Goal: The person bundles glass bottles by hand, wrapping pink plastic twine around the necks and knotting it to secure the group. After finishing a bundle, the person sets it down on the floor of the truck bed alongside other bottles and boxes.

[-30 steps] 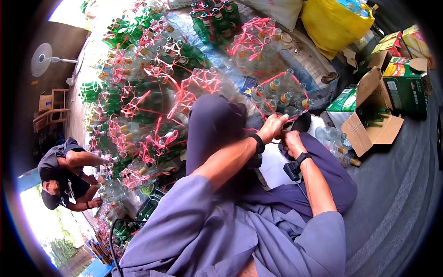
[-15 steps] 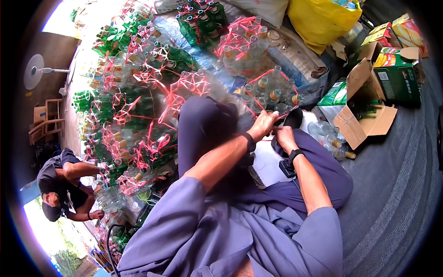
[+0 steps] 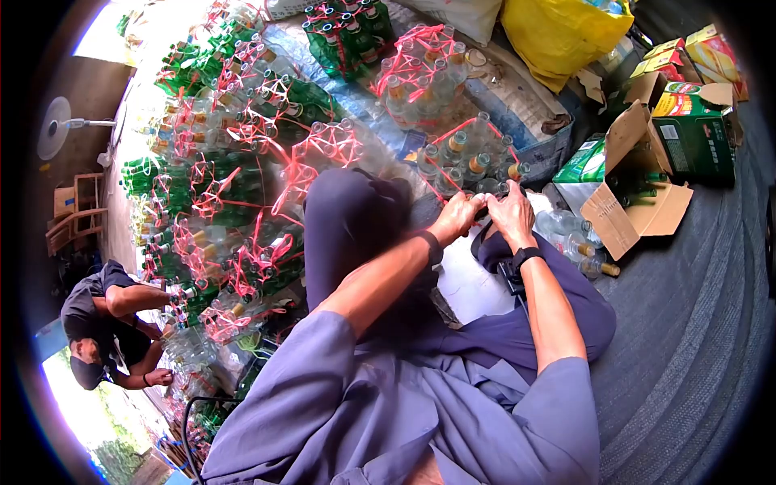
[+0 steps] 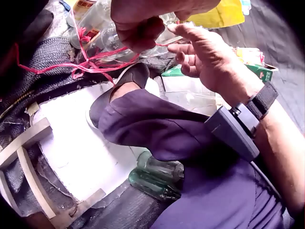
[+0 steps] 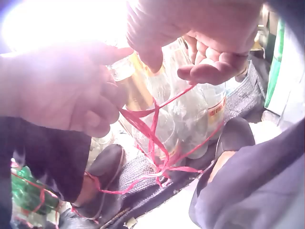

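In the head view, my left hand (image 3: pixel 458 217) and right hand (image 3: pixel 511 214) come close together before a cluster of clear glass bottles (image 3: pixel 477 163). Pink plastic string (image 5: pixel 147 131) loops round these bottles and crosses in a knot low on their near side. My left hand grips the string with curled fingers. A taut strand runs from it to the bent fingers of my right hand (image 5: pixel 209 43), which hold it, while the thumb and forefinger point toward the left hand. Two shoes (image 5: pixel 236 136) flank the bottles.
Tied bundles of green and clear bottles (image 3: pixel 242 174) crowd the left. On the right lie loose clear bottles (image 3: pixel 578 238) and an open carton (image 3: pixel 614 222) with green bottles. A yellow bag (image 3: pixel 558 40) stands behind. Another person (image 3: pixel 105 323) squats at far left.
My right hand has risen and turned, its forefinger now extended toward the bottles. The left hand stays near the string, and the whole view has shifted slightly left.
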Tool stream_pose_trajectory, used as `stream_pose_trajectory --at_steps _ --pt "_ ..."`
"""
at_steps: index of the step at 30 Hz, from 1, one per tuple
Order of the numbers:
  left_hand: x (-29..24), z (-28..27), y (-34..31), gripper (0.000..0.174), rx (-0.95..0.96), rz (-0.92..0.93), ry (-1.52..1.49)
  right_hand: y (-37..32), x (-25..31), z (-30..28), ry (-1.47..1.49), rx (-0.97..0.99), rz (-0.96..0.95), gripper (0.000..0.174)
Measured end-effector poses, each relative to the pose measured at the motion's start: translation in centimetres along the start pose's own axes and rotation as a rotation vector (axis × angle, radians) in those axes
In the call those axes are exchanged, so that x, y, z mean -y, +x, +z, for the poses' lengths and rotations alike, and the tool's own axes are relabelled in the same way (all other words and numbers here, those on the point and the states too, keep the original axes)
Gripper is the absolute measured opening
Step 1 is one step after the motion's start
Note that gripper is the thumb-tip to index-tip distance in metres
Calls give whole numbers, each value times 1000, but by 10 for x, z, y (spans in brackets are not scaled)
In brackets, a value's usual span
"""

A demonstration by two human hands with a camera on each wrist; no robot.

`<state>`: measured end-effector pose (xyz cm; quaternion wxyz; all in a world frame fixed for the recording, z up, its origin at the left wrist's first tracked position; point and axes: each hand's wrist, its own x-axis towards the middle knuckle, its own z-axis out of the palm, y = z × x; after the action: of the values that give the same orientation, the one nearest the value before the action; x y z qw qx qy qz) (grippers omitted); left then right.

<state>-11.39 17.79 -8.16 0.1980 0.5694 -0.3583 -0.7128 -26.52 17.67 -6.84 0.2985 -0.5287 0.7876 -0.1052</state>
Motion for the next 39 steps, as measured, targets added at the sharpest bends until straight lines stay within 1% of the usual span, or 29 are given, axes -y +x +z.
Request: stream_pose_trajectory --at_steps 1,2,3,5,6,7,9,10,13,14,18,20,23,24,25,27,29,30,31,34,36,37,39 --pt "1 1 1 43 -18 -3 -5 2 7 -4 -28 49 5 67" --pt "3 0 1 43 -18 -3 -9 4 7 -1 -65 -7 -22 64" --pt "3 -2 1 43 15 30 -9 8 8 -3 -69 -7 -27 64" --pt "2 -4 2 43 44 66 -10 14 9 -5 -56 14 -33 56" --pt "2 -5 1 43 57 68 6 16 7 -1 -65 -37 -63 46" --pt "1 -6 1 44 70 72 22 20 6 2 -65 -37 -64 46" --pt "3 -6 3 44 50 67 42 25 7 3 -146 41 -94 39" --pt "5 -6 4 44 30 60 62 24 8 1 -166 44 -138 34" --pt "8 -10 7 43 28 105 69 17 11 -1 -220 19 -114 30" --pt "9 -10 7 42 9 84 53 15 13 -2 -222 20 -112 30" --pt "9 -12 11 42 36 73 16 10 16 -6 -264 48 -105 28" --pt "3 -14 6 41 91 48 8 11 20 -7 -286 61 -99 27" --pt "18 -9 17 40 63 74 -94 14 22 -9 -325 122 -104 27" --pt "12 -12 12 39 77 72 -36 14 19 -9 -336 138 -101 28" --pt "11 -11 12 39 80 71 -44 15 16 -8 -345 140 -100 28" --pt "10 -12 11 42 54 74 -3 15 12 -5 -354 123 -157 29" --pt "12 -14 12 44 68 97 30 16 9 -1 -378 128 -166 29" --pt "11 -16 14 46 77 121 68 18 13 -3 -397 132 -178 30" --pt "13 -15 15 47 49 144 91 18 19 -5 -421 166 -139 31" --pt "21 -15 17 49 50 205 84 18 26 -8 -487 184 -130 30" --pt "31 -13 23 49 -27 235 135 18 34 -15 -541 234 -125 32" --pt "35 -12 26 49 -30 237 130 19 40 -20 -546 233 -129 32" --pt "41 -9 30 48 -68 227 132 21 52 -33 -684 330 -148 38"
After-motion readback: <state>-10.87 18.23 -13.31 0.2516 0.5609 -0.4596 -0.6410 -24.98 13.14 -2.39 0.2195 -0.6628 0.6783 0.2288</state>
